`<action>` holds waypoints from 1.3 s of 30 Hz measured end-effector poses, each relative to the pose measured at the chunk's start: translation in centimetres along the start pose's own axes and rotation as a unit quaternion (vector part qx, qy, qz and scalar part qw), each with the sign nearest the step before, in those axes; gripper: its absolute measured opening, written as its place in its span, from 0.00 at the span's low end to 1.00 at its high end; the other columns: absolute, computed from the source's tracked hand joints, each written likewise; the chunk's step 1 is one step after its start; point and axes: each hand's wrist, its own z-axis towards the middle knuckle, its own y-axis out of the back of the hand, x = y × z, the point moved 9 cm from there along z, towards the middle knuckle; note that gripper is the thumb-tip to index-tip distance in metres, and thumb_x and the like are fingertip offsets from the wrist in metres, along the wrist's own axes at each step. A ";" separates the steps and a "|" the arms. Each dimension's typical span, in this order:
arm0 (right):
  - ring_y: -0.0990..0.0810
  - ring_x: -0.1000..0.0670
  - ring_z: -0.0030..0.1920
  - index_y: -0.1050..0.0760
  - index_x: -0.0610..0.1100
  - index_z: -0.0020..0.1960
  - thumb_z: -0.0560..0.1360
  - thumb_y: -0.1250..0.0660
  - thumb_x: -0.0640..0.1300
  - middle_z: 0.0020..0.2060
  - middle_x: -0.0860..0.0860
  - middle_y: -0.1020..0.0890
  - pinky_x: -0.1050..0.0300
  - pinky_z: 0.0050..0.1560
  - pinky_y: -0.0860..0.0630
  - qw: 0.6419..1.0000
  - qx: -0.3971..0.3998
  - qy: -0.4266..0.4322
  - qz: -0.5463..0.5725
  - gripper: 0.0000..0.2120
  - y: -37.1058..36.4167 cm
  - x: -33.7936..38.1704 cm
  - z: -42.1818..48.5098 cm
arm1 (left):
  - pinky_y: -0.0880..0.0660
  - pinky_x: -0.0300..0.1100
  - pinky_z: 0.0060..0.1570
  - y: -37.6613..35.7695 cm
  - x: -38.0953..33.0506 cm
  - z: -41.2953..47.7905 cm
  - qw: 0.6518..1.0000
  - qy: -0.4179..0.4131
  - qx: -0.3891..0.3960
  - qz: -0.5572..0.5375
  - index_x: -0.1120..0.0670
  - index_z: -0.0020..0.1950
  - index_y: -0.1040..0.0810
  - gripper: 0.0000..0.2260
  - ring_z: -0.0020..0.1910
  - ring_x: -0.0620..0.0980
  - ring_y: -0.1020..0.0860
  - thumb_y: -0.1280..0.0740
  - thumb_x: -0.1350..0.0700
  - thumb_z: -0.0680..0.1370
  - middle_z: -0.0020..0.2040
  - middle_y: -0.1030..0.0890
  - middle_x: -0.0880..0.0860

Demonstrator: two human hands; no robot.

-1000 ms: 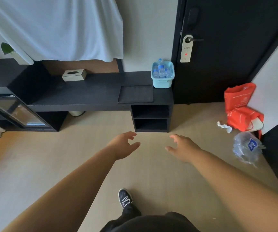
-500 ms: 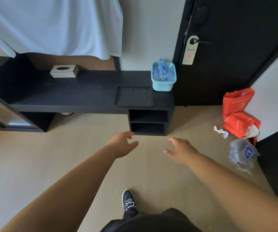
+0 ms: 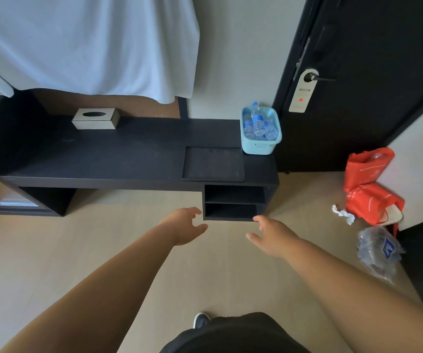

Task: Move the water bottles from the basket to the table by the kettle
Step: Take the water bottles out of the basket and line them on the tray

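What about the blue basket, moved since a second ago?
No. The basket still sits at the right rear corner of the desk, just behind the black tray; only the camera shifted.

The basket [image 3: 260, 147], at one o'clock, is showing pale blue. The bottles [image 3: 257, 121] in it are showing clear, with blue labels and caps. The table [image 3: 129, 159] is looking matte black, as is the tray [image 3: 213, 164]. At eleven o'clock a box [image 3: 95, 119] is gleaming silver-beige with a dark oval slot, under a cloth [image 3: 85, 44] hanging white. The door [image 3: 383, 59] at two o'clock is showing black, its tag [image 3: 302, 93] white with a red dot. At three o'clock the bags [image 3: 365, 197] are glowing red with thin white lines. The floor [image 3: 40, 250] is showing pale beige.
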 end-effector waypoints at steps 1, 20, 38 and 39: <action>0.22 0.48 0.64 0.39 0.55 0.80 0.79 0.38 0.67 0.71 0.51 0.26 0.51 0.57 0.22 1.000 0.003 0.000 -0.002 0.34 -0.1 0.3 0.5 | 0.23 0.49 0.66 0.3 0.4 0.4 1.000 -0.001 0.001 0.015 0.43 0.77 0.30 0.30 0.66 0.53 0.22 0.34 0.33 0.77 0.72 0.23 0.47; 0.23 0.48 0.67 0.38 0.54 0.80 0.78 0.38 0.67 0.73 0.51 0.28 0.50 0.61 0.24 0.999 0.033 0.005 -0.001 0.35 2.1 0.0 10.9 | 0.24 0.52 0.67 3.9 1.9 9.6 0.998 0.042 0.023 0.042 0.44 0.78 0.30 0.32 0.68 0.55 0.23 0.36 0.32 0.76 0.74 0.25 0.48; 0.24 0.48 0.68 0.39 0.56 0.80 0.77 0.39 0.68 0.72 0.52 0.27 0.51 0.62 0.25 0.997 0.072 0.028 -0.011 0.35 12.6 -5.9 25.5 | 0.24 0.51 0.67 8.6 -7.8 23.0 0.996 0.082 0.017 0.033 0.46 0.78 0.30 0.31 0.70 0.54 0.23 0.35 0.35 0.77 0.74 0.24 0.49; 0.24 0.48 0.68 0.39 0.56 0.80 0.77 0.38 0.68 0.72 0.52 0.27 0.51 0.61 0.24 0.997 0.072 0.030 -0.013 0.35 13.0 -6.3 26.1 | 0.24 0.51 0.67 8.9 -8.0 23.4 0.996 0.087 0.013 0.030 0.46 0.78 0.30 0.31 0.69 0.54 0.23 0.35 0.35 0.77 0.74 0.23 0.49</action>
